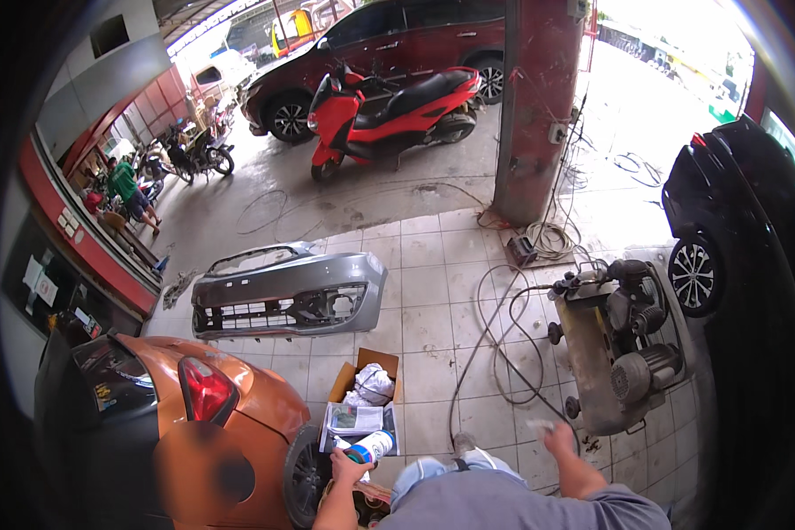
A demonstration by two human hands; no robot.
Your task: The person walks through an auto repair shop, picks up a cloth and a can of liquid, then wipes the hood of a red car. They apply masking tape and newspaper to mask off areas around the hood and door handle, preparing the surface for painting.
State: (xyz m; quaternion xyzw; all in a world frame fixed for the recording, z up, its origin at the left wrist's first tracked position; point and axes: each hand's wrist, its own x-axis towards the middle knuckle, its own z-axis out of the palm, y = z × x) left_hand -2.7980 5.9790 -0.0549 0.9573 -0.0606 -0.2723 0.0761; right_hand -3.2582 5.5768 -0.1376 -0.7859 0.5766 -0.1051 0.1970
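Note:
My left hand point(348, 468) is wrapped round a white-and-blue cylindrical container point(375, 446), which it holds tilted in front of an open cardboard box point(390, 360). Crumpled white cloth or plastic point(373, 385) fills part of that box. Printed paper sheets point(355, 419) lie at its near side. Out to the right, my right hand point(558, 438) is closed, with a small pale piece point(539, 427) at its fingertips; it is too blurred to name. Just beyond that hand runs a dark hose point(539, 389) along the tiles.
An orange car point(265, 402) stands close on my left. Ahead lies a grey bumper point(287, 296). An air compressor point(623, 353) with looped hoses is on the right, before a black car point(738, 221). Farther off are a red column point(539, 115), a red scooter point(397, 119) and a person point(128, 190).

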